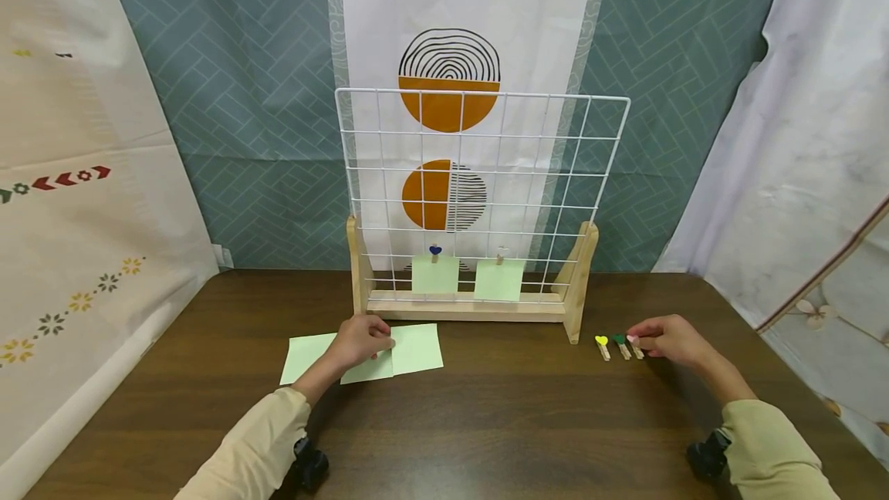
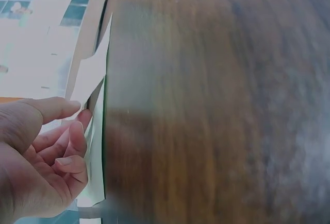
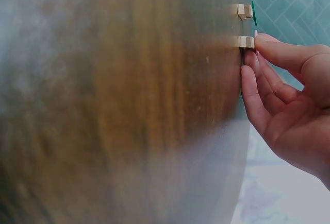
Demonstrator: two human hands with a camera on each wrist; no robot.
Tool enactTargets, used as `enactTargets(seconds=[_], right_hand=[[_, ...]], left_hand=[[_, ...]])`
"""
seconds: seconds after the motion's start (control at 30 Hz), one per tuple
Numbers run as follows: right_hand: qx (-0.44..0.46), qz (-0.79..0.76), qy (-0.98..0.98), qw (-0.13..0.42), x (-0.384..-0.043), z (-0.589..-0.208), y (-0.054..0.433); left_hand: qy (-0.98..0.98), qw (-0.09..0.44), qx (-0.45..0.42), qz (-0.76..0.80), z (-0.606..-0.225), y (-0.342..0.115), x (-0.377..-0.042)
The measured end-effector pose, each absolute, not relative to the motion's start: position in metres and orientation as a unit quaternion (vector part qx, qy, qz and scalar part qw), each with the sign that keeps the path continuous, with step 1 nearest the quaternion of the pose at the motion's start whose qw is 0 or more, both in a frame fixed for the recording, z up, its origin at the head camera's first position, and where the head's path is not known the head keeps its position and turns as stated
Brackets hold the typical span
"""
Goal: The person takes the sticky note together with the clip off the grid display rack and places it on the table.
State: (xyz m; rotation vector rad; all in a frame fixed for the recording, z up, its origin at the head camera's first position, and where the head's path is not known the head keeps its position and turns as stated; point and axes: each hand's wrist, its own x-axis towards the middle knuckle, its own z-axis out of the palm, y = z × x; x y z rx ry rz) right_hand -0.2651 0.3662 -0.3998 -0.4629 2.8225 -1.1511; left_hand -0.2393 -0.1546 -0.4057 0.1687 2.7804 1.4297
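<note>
While two notes (image 1: 434, 276) hang clipped to the grid (image 1: 461, 170), three sheets (image 1: 418, 349) and three clips (image 1: 603, 348) are left on the table (image 1: 486, 407) in the head view. In the left wrist view my left hand (image 2: 44, 157) pinches one sheet; in the right, my right hand (image 3: 294, 95) pinches the pink clip (image 3: 246, 41) — green clip (image 3: 245, 11) just beside.

Your dark wooden table (image 1: 500, 423) carries pale green paper sheets (image 1: 418, 349) under your left hand (image 1: 357, 342), a wooden stand (image 1: 465, 311) with a white wire grid (image 1: 496, 172) set back between both hands, and three heart-topped clothespins (image 1: 624, 349) at your right hand (image 1: 672, 338).
</note>
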Motion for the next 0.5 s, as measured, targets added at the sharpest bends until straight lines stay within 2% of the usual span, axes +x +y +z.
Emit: enactTargets(seconds=[0.17, 0.5], right_hand=[[-0.114, -0.355, 0.927, 0.038, -0.2615, -0.3957, 0.3615], [-0.108, -0.352, 0.929, 0.035, -0.2612, -0.3916, 0.3659]], left_hand=[[0.885, 0.006, 0.053, 0.462, -0.4042, -0.1550, -0.2386], [0.888, 0.004, 0.066, 0.455, -0.3993, -0.1582, -0.2388]])
